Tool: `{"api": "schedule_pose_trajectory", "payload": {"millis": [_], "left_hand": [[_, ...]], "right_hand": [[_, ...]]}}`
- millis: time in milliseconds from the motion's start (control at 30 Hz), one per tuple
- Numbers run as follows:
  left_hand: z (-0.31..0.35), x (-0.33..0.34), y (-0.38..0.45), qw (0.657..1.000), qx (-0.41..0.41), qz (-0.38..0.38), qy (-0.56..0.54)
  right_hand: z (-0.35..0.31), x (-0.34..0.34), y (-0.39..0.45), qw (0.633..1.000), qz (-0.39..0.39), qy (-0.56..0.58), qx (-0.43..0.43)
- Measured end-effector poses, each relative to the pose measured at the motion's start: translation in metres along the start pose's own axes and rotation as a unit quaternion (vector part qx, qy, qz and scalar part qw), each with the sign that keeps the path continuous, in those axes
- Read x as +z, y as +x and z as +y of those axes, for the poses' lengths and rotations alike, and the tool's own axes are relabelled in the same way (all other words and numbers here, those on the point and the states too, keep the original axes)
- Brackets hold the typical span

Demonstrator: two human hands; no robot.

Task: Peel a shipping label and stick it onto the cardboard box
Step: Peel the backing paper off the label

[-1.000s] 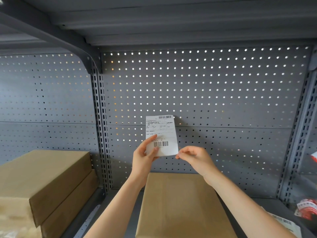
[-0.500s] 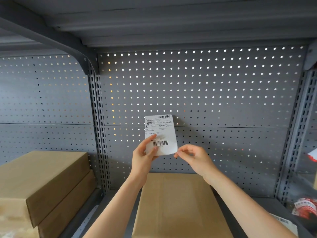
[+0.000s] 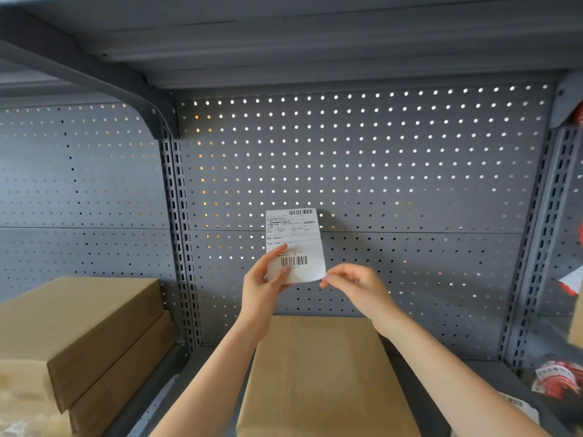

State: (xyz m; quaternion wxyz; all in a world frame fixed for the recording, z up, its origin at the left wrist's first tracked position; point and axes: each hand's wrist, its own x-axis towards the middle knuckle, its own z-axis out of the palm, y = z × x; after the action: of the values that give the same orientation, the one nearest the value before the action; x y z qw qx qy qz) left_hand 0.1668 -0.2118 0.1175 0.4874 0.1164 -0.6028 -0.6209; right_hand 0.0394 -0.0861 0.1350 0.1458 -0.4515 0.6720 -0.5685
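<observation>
White paper, printed face toward you: the shipping label (image 3: 295, 246) stands upright in the air in front of the grey perforated back panel (image 3: 378, 171), above the far edge of the cardboard box (image 3: 318, 376).

Your left hand (image 3: 263, 285) holds it by the lower left part. The thumb lies across the printed front, its tip just left of the lower barcode, and the fingers sit behind the sheet, so the hand is closed in a pinch on the label. The left forearm rises from the lower middle of the view, wrist nearly straight, palm turned toward you.

Your right hand (image 3: 355, 287) meets the label at its lower right corner. Thumb and forefinger are pressed together right at that corner, which curls slightly; the remaining fingers are loosely bent beneath. Whether the tips are gripping the label layer, the backing, or only touching the edge cannot be told at this size. The right forearm comes in from the lower right, angled up and to the left, wrist a little bent.

Cardboard box: flat on the grey shelf, directly below both hands, long side running away from you, top face bare. Neither hand touches it.

To the left, beyond the slotted upright (image 3: 179, 247), two more brown boxes (image 3: 82, 339) are stacked one on the other. Red-and-white printed items (image 3: 556, 378) lie at the right end of the shelf.
</observation>
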Motion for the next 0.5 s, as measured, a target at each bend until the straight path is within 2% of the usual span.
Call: {"api": "schedule_pose_trajectory", "payload": {"millis": [500], "left_hand": [[0.001, 0.012, -0.005, 1.0, 0.003, 0.003, -0.006]], "right_hand": [[0.005, -0.009, -0.001, 1.0, 0.002, -0.011, -0.012]]}}
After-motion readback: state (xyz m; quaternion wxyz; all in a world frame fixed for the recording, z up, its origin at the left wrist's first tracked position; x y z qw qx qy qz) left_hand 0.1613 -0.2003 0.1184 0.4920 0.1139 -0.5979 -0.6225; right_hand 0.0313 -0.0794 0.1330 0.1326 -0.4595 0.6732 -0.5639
